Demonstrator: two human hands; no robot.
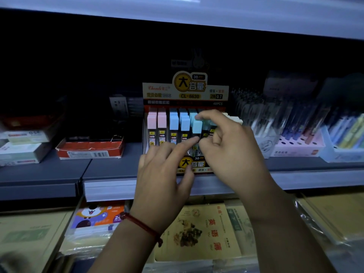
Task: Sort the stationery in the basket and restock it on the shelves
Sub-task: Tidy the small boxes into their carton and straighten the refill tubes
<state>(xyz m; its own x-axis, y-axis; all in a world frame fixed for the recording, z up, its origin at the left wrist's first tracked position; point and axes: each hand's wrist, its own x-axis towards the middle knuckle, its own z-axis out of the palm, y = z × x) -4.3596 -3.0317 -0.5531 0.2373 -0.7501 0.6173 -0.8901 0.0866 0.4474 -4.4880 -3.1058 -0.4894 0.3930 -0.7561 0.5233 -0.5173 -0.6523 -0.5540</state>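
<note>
The head view looks into a dim shop shelf, where a display box of pencil-lead refills stands just behind the front edge, its header card printed CL-6630, 2B 0.7 and 48PCS. Rows of slim cases stand upright in it, with pink caps at the left and blue caps beside them. The right hand reaches in from the right and pinches one lead case with a pale blue cap. Its forefinger curls over the top of the cap and its thumb presses against the body lower down, so the case stands upright in the front row of the box. The left hand, with a red string bracelet at the wrist, holds nothing. Its fingers are stretched out in front of the box, and the tip of the forefinger reaches the lower part of the same case. To the left on the shelf sit a low red cardboard tray and, further left, stacked white boxes. To the right, a rack of clear-capped pens stands just beside the display box, then a pink pen holder. On the level below lie yellow exercise books and a colourful 24-colour pack.
</note>
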